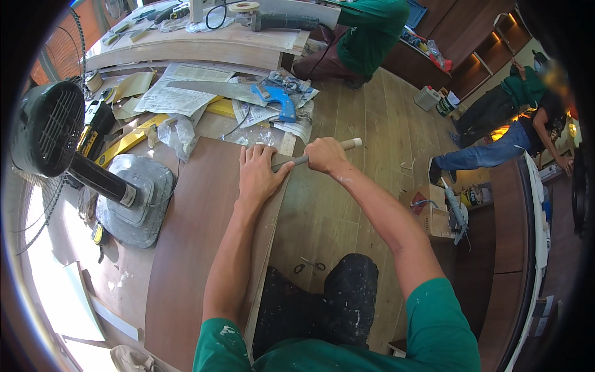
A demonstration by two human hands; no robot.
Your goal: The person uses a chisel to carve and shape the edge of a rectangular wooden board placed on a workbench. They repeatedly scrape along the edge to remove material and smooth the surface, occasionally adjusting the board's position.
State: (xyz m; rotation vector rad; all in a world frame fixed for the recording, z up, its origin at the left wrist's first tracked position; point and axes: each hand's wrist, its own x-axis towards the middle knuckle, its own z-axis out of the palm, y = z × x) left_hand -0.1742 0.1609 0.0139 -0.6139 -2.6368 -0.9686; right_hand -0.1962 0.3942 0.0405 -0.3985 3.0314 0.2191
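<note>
A brown wood-grain board (186, 248) lies lengthwise along the near part of the workbench. My left hand (257, 173) rests flat on its far part, fingers stretched forward, the thumb against a narrow grey file (300, 160). My right hand (326, 155) is closed around the file just beyond the board's right edge. A pale handle end (353, 143) sticks out past that fist. The file slants across the board's edge, its left end partly hidden by my left hand.
A black fan (49, 127) on a grey base stands left of the board. Beyond lie a blue-handled saw (279, 102), newspaper (186, 84), a yellow level (130, 142) and an angle grinder (279, 22). Scissors (308, 266) lie on the floor. Co-workers (524, 133) are around; a box (431, 211) stands right.
</note>
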